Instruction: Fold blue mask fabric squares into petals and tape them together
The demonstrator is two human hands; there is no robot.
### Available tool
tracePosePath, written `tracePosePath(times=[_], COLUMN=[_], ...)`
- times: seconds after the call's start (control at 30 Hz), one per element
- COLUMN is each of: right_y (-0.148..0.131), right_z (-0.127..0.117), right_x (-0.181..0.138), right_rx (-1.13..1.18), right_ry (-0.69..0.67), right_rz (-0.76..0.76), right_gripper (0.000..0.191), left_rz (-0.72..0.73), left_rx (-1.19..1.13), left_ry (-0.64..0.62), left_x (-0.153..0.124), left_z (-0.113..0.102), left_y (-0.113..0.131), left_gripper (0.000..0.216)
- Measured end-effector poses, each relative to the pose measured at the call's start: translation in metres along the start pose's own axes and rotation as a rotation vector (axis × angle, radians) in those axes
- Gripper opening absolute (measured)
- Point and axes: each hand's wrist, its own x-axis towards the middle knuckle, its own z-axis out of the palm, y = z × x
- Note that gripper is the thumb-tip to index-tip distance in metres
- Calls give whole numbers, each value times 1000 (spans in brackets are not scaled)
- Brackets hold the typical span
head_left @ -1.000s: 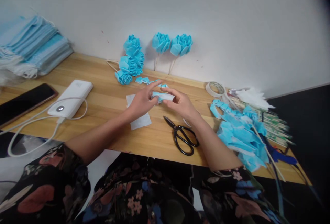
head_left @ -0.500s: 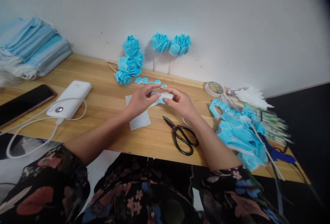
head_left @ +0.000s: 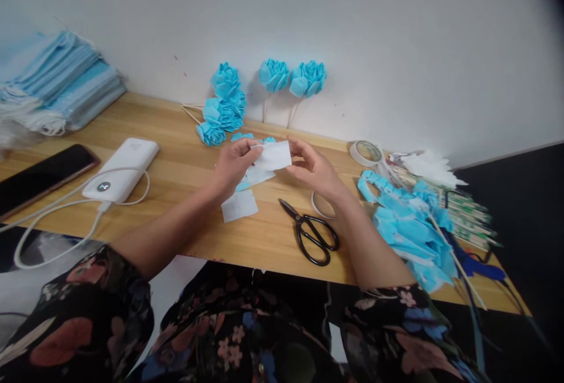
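A small white rectangular sheet [head_left: 277, 155], possibly fabric, is held up over the middle of the table. My left hand [head_left: 235, 165] pinches it at its left edge between thumb and fingers. By its right edge is my right hand [head_left: 315, 170], thumb and fingers apart; whether a fingertip touches the sheet is hard to tell. Beneath lie more pale cut pieces [head_left: 240, 205]. Small folded blue petals [head_left: 242, 135] sit behind the hands, partly covered by them. Black-handled scissors [head_left: 311, 231] rest in front of my right hand, beside a tape roll [head_left: 323, 204].
Blue flowers on sticks [head_left: 273, 75] lean on the wall, with others [head_left: 220, 110] bunched left of them. Face masks [head_left: 66, 80], a phone [head_left: 46, 177] and a cabled power bank [head_left: 121, 168] lie left. Tape [head_left: 365, 153], blue material [head_left: 409, 230] and a blue-handled tool [head_left: 480, 268] lie right.
The white sheet, earlier low and nearly edge-on between both hands, is now raised and turned broadside. My right thumb and fingers have moved apart and slightly right. The tape roll shows more.
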Motion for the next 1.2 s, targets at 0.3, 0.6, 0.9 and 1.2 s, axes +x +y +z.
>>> tracePosePath(times=[0.3, 0.6, 0.9, 1.2], right_y=[-21, -15, -5, -8], right_z=[6, 16, 19, 34], right_x=[-8, -5, -3, -7], right_rx=[-130, 2, 294, 190], right_ry=[8, 166, 258, 176], right_rz=[-58, 21, 64, -8], right_gripper=[56, 55, 62, 59], left_rz=[228, 161, -383, -336], left_rx=[333, 51, -377, -461], left_ry=[-178, -198, -505, -332], left_x=[-11, -9, -12, -9], left_z=[4, 6, 7, 6], left_y=[4, -3, -8, -9], left_gripper=[11, 46, 57, 33])
